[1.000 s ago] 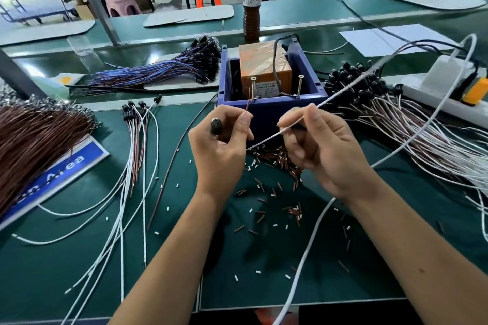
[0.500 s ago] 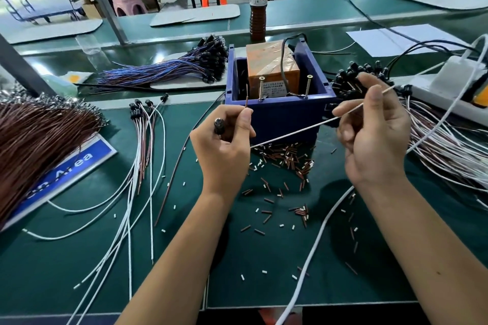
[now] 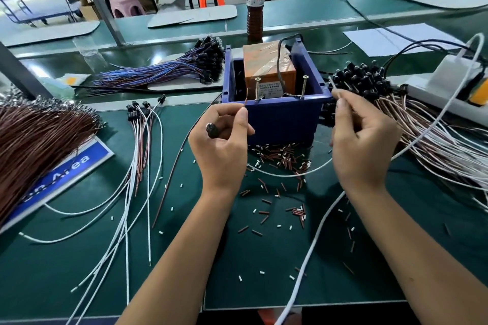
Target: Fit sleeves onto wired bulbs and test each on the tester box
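Note:
My left hand grips a small black bulb and pinches its thin brown lead, whose tip points up in front of the tester box. My right hand pinches the end of a white wire, which droops in a loop back toward my left hand. The blue tester box stands just behind both hands, with an orange block and two upright screws inside it. Short brown and white sleeves lie scattered on the green mat at the box's foot.
A heap of black bulbs with pink-white wires lies right of the box, beside a white power strip. Sleeved white-wired bulbs lie to the left, brown wires at far left, blue-wired bulbs behind, a bottle beyond.
My right hand has moved down and nearer to me, and the white wire, taut between both hands before, now sags in a loop. The left hand has stayed in place.

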Demonstrator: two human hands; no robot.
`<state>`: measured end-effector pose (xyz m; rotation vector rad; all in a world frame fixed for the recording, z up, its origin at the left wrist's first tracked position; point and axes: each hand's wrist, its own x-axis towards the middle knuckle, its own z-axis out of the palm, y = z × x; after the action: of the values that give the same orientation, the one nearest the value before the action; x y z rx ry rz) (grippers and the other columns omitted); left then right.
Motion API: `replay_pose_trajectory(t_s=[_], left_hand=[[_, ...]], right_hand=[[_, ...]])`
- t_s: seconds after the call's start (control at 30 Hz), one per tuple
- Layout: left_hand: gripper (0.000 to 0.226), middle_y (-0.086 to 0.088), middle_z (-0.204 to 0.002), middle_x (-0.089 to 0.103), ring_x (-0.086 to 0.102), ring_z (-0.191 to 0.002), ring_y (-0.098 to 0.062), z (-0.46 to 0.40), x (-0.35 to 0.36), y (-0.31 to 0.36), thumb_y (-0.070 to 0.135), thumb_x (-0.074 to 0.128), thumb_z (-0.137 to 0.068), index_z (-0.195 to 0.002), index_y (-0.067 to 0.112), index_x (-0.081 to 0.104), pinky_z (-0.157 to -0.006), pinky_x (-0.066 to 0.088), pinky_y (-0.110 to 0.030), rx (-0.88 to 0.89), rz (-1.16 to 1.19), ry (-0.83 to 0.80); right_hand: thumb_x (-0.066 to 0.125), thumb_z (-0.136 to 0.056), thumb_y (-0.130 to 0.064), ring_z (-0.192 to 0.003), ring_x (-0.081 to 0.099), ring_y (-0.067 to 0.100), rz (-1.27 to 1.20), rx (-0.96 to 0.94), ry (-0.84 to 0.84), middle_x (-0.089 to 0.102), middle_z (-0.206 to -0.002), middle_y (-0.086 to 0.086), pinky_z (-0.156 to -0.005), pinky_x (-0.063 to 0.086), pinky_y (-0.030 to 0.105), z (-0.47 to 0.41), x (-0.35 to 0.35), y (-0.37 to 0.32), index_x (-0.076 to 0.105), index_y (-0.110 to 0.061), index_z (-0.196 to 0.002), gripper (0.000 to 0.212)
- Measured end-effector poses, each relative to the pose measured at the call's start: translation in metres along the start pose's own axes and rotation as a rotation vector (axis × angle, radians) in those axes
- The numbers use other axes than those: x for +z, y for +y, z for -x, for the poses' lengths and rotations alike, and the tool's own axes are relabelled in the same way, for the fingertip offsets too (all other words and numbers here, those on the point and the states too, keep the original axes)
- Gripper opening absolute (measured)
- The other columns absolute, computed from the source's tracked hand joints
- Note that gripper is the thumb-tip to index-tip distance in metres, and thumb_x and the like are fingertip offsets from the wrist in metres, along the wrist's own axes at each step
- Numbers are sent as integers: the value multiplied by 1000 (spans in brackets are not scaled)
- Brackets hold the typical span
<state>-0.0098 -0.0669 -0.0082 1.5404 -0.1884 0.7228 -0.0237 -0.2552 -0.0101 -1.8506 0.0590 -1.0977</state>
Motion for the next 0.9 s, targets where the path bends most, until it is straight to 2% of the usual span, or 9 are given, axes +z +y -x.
replay_pose_trajectory(t_s=[0.1, 0.2, 0.27, 0.33, 0.43, 0.5, 0.63, 0.7, 0.9], left_hand=[[9, 2, -64, 70, 66, -59, -13, 0, 3, -1, 5, 67, -97, -98, 12, 74, -63, 49, -20, -2, 1, 13], [9, 2, -64, 70, 66, -60, -15, 2, 7, -3, 7, 67, -97, -100, 11, 75, -63, 49, -21, 4, -4, 1], [9, 2, -65, 70, 68, -60, -18, 3, 8, -4, 8, 67, -97, -101, 11, 75, -63, 52, -26, 13, -4, -12], [9, 4, -65, 70, 69, -61, -16, 4, 9, -5, 10, 68, -97, -101, 13, 76, -63, 53, -25, 29, -23, -14], [11, 9, -65, 70, 69, -61, -10, 3, 10, -4, 14, 68, -96, -98, 22, 75, -63, 50, -16, 36, -70, 11], [11, 8, -64, 70, 69, -60, -10, 3, 11, -4, 12, 68, -96, -98, 19, 76, -63, 50, -18, 27, -62, 14], [11, 9, -64, 70, 68, -59, -10, 2, 11, -3, 10, 68, -96, -99, 16, 77, -60, 50, -20, 17, -75, 15], [12, 9, -64, 70, 67, -59, -10, 2, 11, -2, 9, 68, -96, -98, 16, 77, -60, 49, -18, 16, -69, 16], [13, 9, -63, 69, 65, -58, -4, 4, 11, 2, 8, 67, -96, -98, 15, 79, -60, 47, -12, -10, -34, 15]], right_hand=[[57, -104, -12, -63, 61, 7, 100, -106, 38, 72, -83, -6, -56, 43, 13, 4, 0, -2, 77, -2, -118, 26], [58, -102, -8, -49, 46, 6, 133, -188, 10, 67, -70, -3, -51, 37, 18, 6, 1, -1, 78, -2, -116, 25], [57, -102, -7, -46, 45, 9, 138, -232, -19, 64, -65, -4, -49, 36, 22, 8, 2, -1, 78, -2, -116, 25], [57, -103, -7, -45, 43, 9, 142, -258, -36, 58, -65, -9, -49, 32, 19, 9, 3, -2, 78, -2, -117, 25], [57, -104, -7, -46, 39, 3, 138, -284, -59, 58, -67, -9, -53, 28, 13, 10, 6, -3, 77, -1, -118, 25], [56, -104, -8, -45, 40, 2, 132, -296, -68, 59, -64, -8, -53, 27, 13, 10, 6, -3, 77, -2, -119, 26], [56, -105, -9, -44, 49, 15, 125, -317, -75, 71, -68, 3, -45, 36, 26, 9, 5, -2, 77, -3, -120, 26], [56, -105, -9, -44, 51, 16, 127, -321, -77, 72, -69, 4, -44, 38, 31, 10, 5, -2, 77, -4, -120, 26], [57, -104, -8, -44, 48, 11, 129, -323, -80, 73, -72, 0, -50, 31, 17, 9, 4, -1, 77, -4, -120, 25]])
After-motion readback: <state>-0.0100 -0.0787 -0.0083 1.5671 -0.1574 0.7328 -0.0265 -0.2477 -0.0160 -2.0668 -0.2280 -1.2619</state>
